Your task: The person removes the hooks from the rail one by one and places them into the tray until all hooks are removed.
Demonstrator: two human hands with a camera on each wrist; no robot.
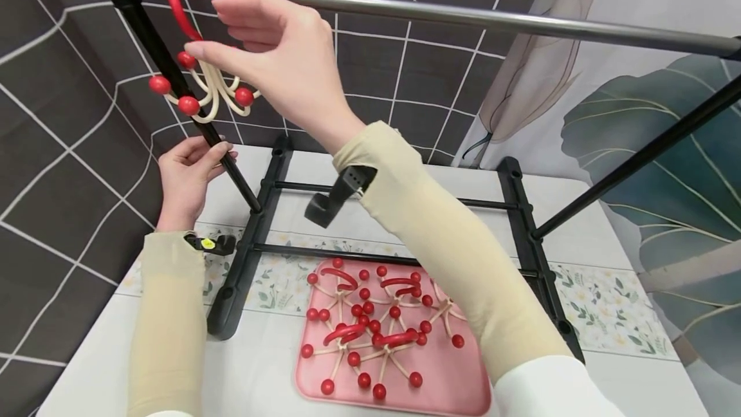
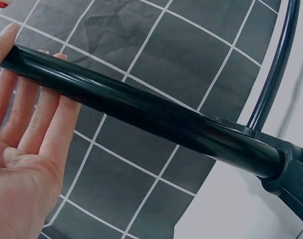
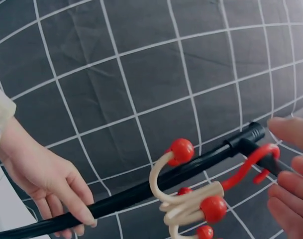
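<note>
A multi-arm hanger (image 1: pixel 215 90) with a red hook, cream curved arms and red ball tips hangs from the left end of the metal rail (image 1: pixel 405 9). Beside it is my right hand (image 1: pixel 289 50), thumb and fingers spread apart with nothing between them. In the right wrist view, the fingertips stand just off the red hook (image 3: pixel 246 167). My left hand (image 1: pixel 186 176) grips the rack's black left post (image 1: pixel 238 179) below the hanger. The left wrist view shows the thumb and fingers on opposite sides of that post (image 2: pixel 126 107).
Several similar hangers lie on a pink tray (image 1: pixel 451 394) at the front of the white table (image 1: pixel 266 365). The rack's black base (image 1: pixel 231 295) stands behind and around it. Dark tiled wall (image 1: pixel 370 63) is behind, with a leaf-patterned curtain (image 1: pixel 613 114) at right.
</note>
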